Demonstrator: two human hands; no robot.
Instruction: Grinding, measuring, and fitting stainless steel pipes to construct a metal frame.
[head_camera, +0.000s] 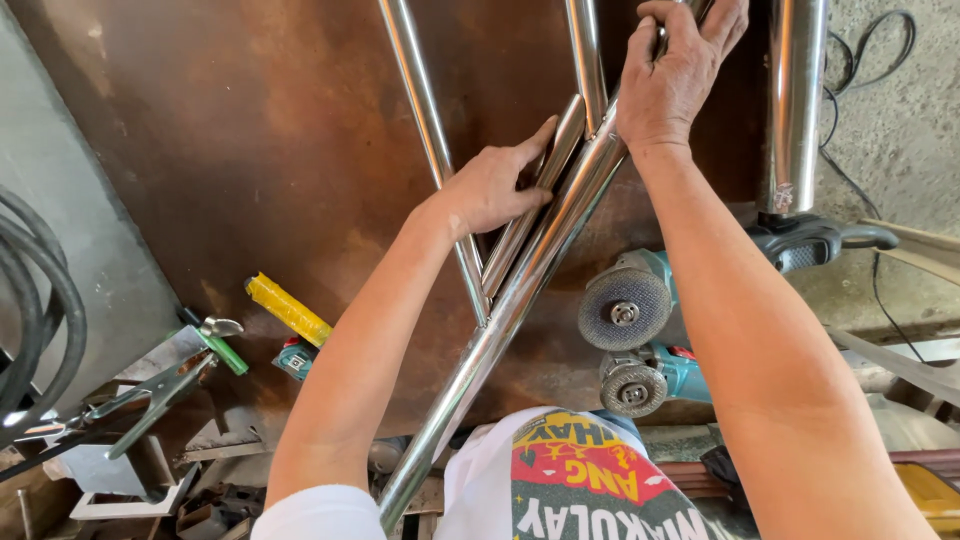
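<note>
At the middle of the frame my left hand (492, 188) closes its fingers around a short steel tube (530, 195). At upper right my right hand (672, 75) grips tight the long steel pipe (520, 290), above two angle grinders (640, 330).

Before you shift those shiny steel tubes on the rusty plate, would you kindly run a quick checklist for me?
1. Left hand steadies the short polished steel tube: ok.
2. Right hand grips the long polished steel tube: ok.
3. Tubes rest flat on the rusty brown steel plate: cannot tell.
4. Two teal angle grinders lie close beside the right forearm: not ok.
5. Grinders switched off: cannot tell.
6. Yellow-wrapped roll lies apart from the tubes: ok.
</note>
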